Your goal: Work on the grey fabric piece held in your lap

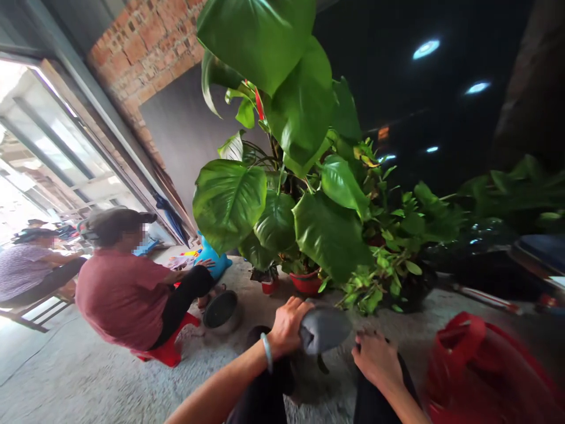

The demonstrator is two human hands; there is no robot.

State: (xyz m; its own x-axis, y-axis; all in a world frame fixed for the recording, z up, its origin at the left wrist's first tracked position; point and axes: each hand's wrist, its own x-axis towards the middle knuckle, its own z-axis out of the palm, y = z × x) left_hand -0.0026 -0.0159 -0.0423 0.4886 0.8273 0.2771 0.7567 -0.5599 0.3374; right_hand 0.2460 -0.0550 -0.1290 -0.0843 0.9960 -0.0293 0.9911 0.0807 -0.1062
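My left hand [289,327], with a pale bracelet on its wrist, is closed on a smooth grey thing [325,331] that looks like rolled cloth. The grey thing is blurred, and its near end shows a dark fold. It hangs in front of my knees, pointing to the right. My right hand [378,356] lies over my right knee, apart from the grey thing. Its fingers are bent loosely, with nothing visible in them, and their tips are partly hidden.
Potted plants with big green leaves [232,203] stand ahead, one in a red pot [305,282]. A red bag [477,365] is at my right. On the left, a person in a red shirt [123,294] sits beside a dark basin [220,309]; another person [30,265] sits behind.
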